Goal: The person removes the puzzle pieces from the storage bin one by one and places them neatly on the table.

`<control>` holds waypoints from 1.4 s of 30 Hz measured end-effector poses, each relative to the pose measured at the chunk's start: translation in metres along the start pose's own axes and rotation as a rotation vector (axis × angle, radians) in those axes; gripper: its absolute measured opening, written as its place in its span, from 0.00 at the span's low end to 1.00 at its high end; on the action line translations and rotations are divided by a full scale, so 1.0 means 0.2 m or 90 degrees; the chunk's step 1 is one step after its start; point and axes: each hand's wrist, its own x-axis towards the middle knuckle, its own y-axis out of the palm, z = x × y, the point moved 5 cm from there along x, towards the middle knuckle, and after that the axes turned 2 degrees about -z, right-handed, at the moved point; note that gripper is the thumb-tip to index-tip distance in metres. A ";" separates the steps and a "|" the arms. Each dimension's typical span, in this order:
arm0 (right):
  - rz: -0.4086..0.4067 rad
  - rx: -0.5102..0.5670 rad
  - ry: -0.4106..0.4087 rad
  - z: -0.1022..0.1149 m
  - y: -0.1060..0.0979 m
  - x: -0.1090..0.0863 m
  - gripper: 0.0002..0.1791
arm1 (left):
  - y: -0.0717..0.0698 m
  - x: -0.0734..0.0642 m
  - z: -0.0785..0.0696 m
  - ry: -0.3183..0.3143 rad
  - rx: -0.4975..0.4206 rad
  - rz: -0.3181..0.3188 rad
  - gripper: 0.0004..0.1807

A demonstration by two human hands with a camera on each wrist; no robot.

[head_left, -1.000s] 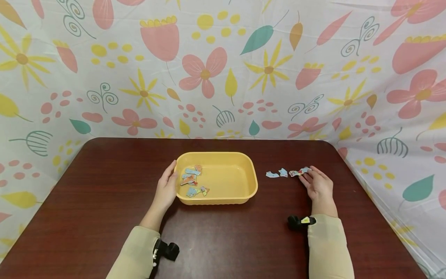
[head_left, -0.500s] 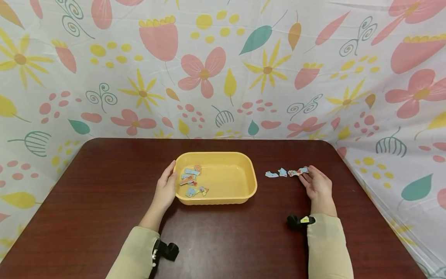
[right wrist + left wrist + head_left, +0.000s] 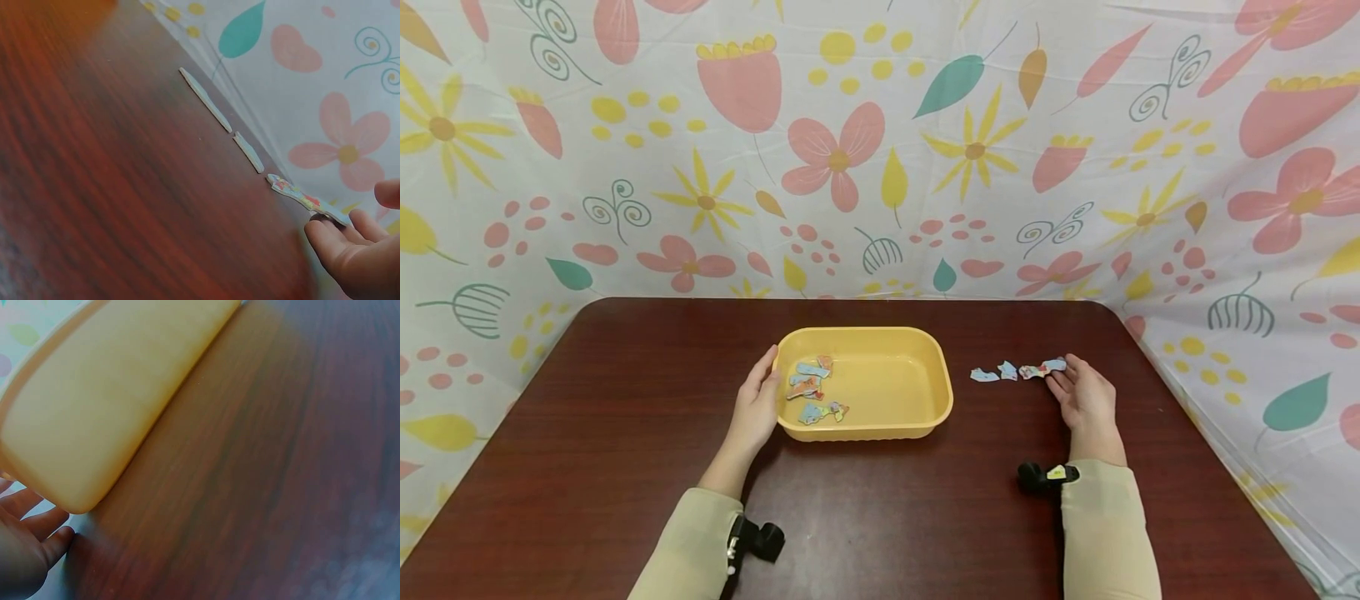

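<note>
A yellow plastic tray stands in the middle of the table, with several thin printed jigsaw puzzle pieces at its left end. My left hand rests against the tray's left wall, fingers extended; the left wrist view shows the fingers around its corner. To the tray's right, light blue puzzle pieces lie in a row. At that row's right end my right hand pinches the end of a light blue puzzle piece, close against a multicoloured piece.
The dark brown wooden table has rounded far corners. A white cloth with a flower and leaf print hangs behind and at both sides. Black cameras are strapped to both wrists over beige sleeves.
My right hand has shifted the light blue piece slightly to the left against the multicoloured one. The left hand and the tray stay in place.
</note>
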 end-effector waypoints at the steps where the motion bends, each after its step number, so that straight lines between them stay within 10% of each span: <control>1: 0.001 -0.003 -0.002 0.00 0.00 0.00 0.32 | 0.00 0.00 0.00 0.000 0.000 0.000 0.26; 19: -0.030 0.027 -0.020 0.03 -0.01 0.00 0.35 | 0.00 0.00 0.00 -0.001 -0.004 0.000 0.26; 26: -0.033 0.041 -0.029 0.03 -0.01 -0.01 0.19 | 0.00 0.00 0.01 -0.003 -0.015 0.003 0.26; 42: -0.002 -0.019 -0.029 0.02 0.02 -0.02 0.33 | 0.00 0.00 0.00 -0.013 0.003 0.001 0.26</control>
